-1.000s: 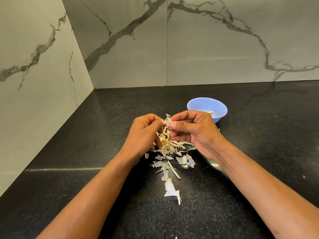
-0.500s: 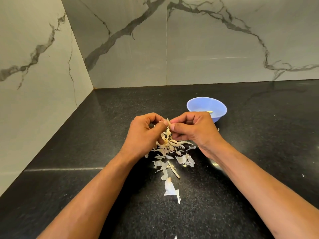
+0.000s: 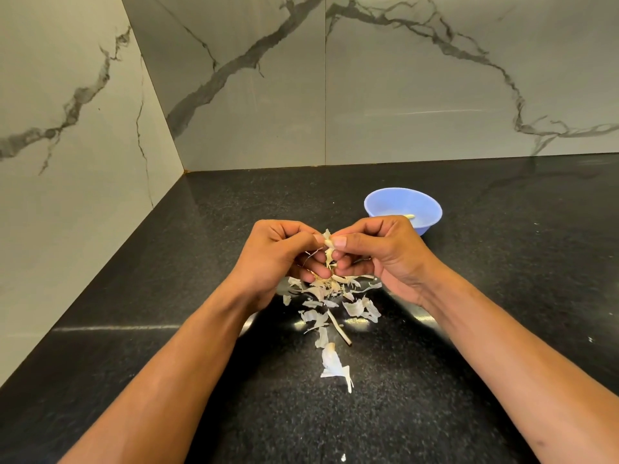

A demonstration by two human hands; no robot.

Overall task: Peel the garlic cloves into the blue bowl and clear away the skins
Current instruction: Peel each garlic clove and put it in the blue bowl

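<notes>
The garlic clove (image 3: 328,243) was pinched between both thumbs, above the pile of skins (image 3: 330,298) on the black counter (image 3: 502,296). The left hand (image 3: 281,259) and right hand (image 3: 382,254) curled tight around it. The blue bowl (image 3: 403,209) sat just behind the right hand, with 1 pale piece inside.

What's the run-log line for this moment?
phase: peeling | both hands pinch garlic clove | skins on counter | blue bowl behind
</notes>
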